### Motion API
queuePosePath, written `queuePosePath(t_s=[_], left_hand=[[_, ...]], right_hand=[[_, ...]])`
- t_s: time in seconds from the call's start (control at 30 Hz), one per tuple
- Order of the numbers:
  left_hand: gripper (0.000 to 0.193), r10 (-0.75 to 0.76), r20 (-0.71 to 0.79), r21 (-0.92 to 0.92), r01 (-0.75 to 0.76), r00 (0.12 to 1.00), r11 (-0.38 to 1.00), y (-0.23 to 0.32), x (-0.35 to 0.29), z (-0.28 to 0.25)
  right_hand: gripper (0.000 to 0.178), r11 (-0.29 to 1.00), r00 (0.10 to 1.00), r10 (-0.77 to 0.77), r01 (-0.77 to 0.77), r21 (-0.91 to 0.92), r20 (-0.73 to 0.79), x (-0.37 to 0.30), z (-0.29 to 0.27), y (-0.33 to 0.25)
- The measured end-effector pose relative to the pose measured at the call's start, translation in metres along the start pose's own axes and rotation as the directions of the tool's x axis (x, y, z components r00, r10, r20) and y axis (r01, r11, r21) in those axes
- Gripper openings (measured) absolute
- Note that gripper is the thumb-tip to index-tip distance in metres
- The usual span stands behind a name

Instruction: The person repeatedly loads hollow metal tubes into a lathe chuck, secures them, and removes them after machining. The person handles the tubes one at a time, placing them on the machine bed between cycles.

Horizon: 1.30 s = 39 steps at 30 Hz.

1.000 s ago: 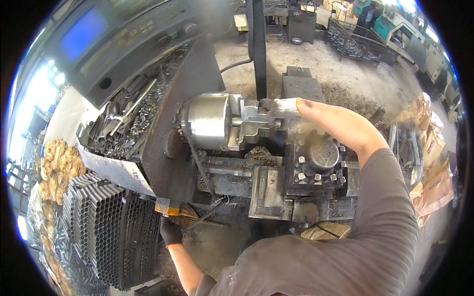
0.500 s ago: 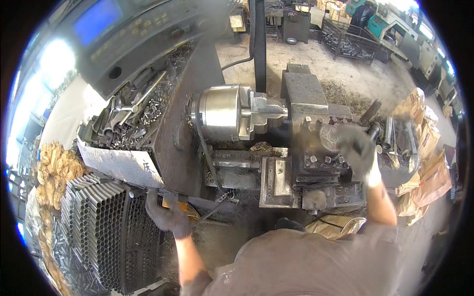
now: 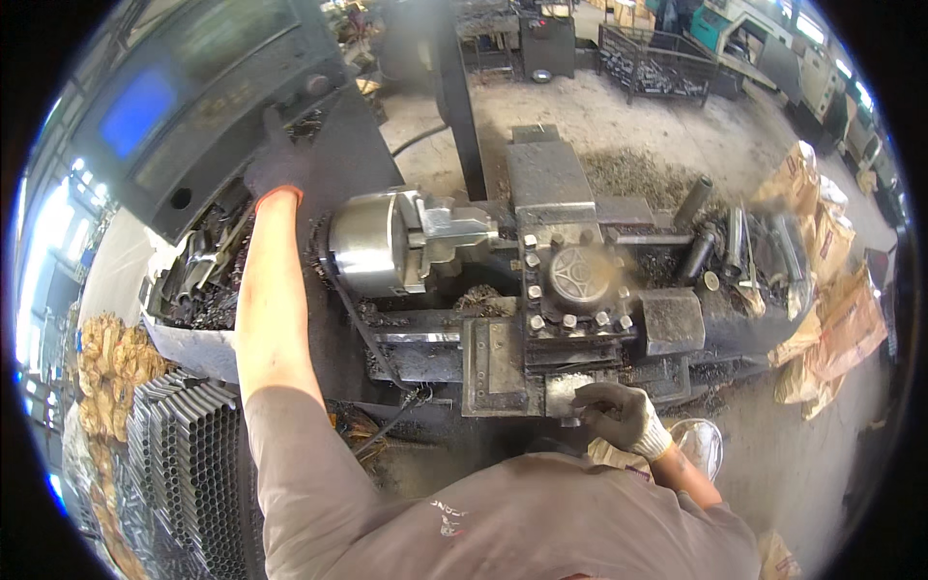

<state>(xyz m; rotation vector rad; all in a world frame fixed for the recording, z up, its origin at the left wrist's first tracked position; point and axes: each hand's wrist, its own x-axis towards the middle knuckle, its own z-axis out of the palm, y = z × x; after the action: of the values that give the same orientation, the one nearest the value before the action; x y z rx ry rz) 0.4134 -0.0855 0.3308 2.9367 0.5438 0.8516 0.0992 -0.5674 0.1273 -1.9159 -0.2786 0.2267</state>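
My left hand (image 3: 277, 166), in a dark glove with an orange cuff, is raised in front of the lathe's control panel (image 3: 208, 116). One finger points up toward the panel's lower right; the others blend into the dark background. My right hand (image 3: 619, 416), in a dark glove with a white cuff, is beside a bright metal block (image 3: 572, 389) at the front of the carriage. Its fingers are loosely bent and apart, with nothing visible in them. Left of the tool post (image 3: 578, 275), the chuck (image 3: 372, 244) has its jaws around a stepped metal piece (image 3: 454, 230).
Cut tubes (image 3: 188, 435) are stacked at lower left. Tools and chips fill a tray (image 3: 193, 340) under the panel. Brown paper sacks (image 3: 841, 329) stand at right, beside metal bars (image 3: 737, 242). A dark post (image 3: 459, 116) rises behind the chuck.
My left hand has gone from beside the tube stack up to the control panel. My right hand has left the tool post and come down to the carriage front. The view has shifted.
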Motion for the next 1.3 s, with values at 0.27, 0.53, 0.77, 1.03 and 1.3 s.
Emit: queuePosePath(t_s=[0.27, 0.53, 0.77, 1.03, 1.3], left_hand=[[0.029, 0.224, 0.072, -0.381, -0.181, 0.972, 0.907, -0.027, -0.336, 0.060], [0.054, -0.796, 0.570, 0.354, 0.935, -0.206, 0.011, -0.218, -0.946, 0.039], [0.065, -0.577, -0.201, -0.069, 0.599, -0.792, -0.798, -0.072, -1.333, -0.164], [0.051, -0.551, 0.227, 0.332, 0.595, -0.803, -0.732, 0.117, -1.350, -0.097], [0.047, -0.404, 0.298, -0.544, 0.194, -0.865, -0.816, 0.191, -1.335, 0.005]], right_hand=[[0.034, 0.993, 0.904, -0.049, -0.002, 0.120, 0.424, 0.038, 0.038, 0.018], [0.033, 0.991, 0.416, -0.119, 0.109, 0.080, 0.901, 0.047, 0.195, -0.013], [0.035, 0.840, -0.169, -0.069, 0.522, 0.149, 0.983, -0.097, 0.375, -0.071], [0.032, 0.630, -0.726, -0.076, 0.496, 0.597, 0.683, -0.312, 0.493, -0.113], [0.035, 0.481, -0.935, 0.128, 0.349, 0.804, 0.330, -0.435, 0.563, -0.149]])
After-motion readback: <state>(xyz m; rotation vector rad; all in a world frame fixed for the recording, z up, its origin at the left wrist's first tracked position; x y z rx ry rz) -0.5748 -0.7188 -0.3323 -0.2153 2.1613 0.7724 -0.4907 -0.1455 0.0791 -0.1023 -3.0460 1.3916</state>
